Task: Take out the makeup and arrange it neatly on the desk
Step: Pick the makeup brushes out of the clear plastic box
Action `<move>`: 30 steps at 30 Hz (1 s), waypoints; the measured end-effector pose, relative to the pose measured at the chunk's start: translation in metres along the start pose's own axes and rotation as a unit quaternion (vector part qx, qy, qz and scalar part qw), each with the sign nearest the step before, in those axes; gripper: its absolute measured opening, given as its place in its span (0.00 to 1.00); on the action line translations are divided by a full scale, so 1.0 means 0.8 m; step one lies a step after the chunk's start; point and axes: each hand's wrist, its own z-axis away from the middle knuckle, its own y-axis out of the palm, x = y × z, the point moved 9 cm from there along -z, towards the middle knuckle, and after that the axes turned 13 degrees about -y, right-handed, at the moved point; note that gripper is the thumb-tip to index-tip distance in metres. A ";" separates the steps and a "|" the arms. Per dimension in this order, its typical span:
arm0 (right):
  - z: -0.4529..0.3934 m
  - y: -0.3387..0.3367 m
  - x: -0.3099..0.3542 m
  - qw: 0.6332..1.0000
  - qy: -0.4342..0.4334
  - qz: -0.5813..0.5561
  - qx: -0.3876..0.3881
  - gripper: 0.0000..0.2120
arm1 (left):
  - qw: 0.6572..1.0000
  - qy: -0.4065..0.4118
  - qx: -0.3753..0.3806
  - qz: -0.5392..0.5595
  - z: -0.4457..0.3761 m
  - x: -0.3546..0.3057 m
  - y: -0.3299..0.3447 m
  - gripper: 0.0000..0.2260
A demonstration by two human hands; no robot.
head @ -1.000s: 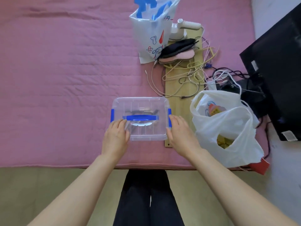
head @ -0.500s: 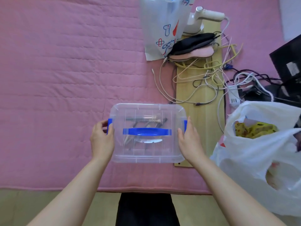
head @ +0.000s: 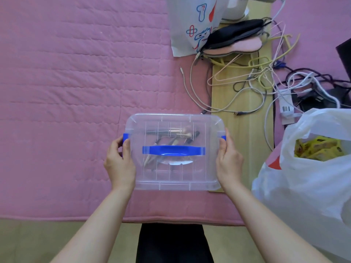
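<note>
Here, the left hand (head: 119,166) grips the left side of the clear lidded box (head: 174,175), thumb at its blue latch (head: 125,137); makeup brushes (head: 171,132) lie inside. The right hand (head: 228,162) grips its right side. Right of the box, tangled cables (head: 247,80) and a white plastic bag (head: 303,186) crowd the pink quilt (head: 66,82).

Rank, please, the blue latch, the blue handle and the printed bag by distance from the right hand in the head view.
From the right hand:
1. Blue latch, at its fingertips.
2. Blue handle, leftward on the lid.
3. Printed bag, far beyond, top of view.
</note>
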 end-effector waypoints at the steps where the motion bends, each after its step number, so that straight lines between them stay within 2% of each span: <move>1: 0.000 0.000 -0.001 1.000 0.002 0.003 0.000 0.20 | 1.000 0.006 -0.002 -0.001 0.000 0.000 0.000 0.11; 4: -0.004 -0.007 -0.013 0.999 0.037 -0.012 -0.005 0.19 | 1.000 -0.005 -0.021 -0.017 -0.005 0.002 -0.006 0.11; 8: -0.008 -0.006 -0.030 0.996 0.070 -0.045 0.032 0.17 | 0.994 -0.108 -0.002 -0.028 -0.026 0.030 -0.006 0.17; 12: -0.015 -0.006 -0.052 0.987 0.141 -0.051 0.050 0.15 | 0.960 -0.253 0.079 0.089 -0.035 0.051 0.012 0.15; 14: -0.021 -0.010 -0.045 0.989 0.137 -0.037 0.052 0.14 | 0.958 -0.255 0.083 0.103 -0.040 0.047 0.010 0.11; 15: -0.023 -0.014 -0.039 0.990 0.129 -0.030 0.047 0.16 | 0.968 -0.226 0.066 0.083 -0.042 0.039 0.005 0.09; 18: -0.023 -0.024 -0.007 0.998 0.065 -0.004 0.015 0.18 | 0.995 -0.095 0.013 -0.004 -0.034 -0.008 -0.008 0.15; 20: -0.019 -0.024 0.025 0.999 -0.027 0.019 0.012 0.19 | 0.998 0.045 0.007 -0.048 -0.012 -0.052 -0.005 0.16; 22: -0.009 -0.014 0.056 0.991 -0.125 0.047 0.030 0.20 | 0.978 0.184 0.039 -0.088 0.018 -0.085 0.011 0.17; 24: 0.004 0.001 0.079 0.972 -0.207 0.096 0.055 0.21 | 0.949 0.275 0.084 -0.127 0.044 -0.095 0.031 0.17; 28: 0.028 0.037 0.106 0.937 -0.279 0.176 0.113 0.23 | 0.888 0.382 0.142 -0.212 0.082 -0.087 0.072 0.17; 30: 0.037 0.052 0.110 0.924 -0.299 0.199 0.131 0.24 | 0.868 0.401 0.151 -0.250 0.090 -0.073 0.084 0.18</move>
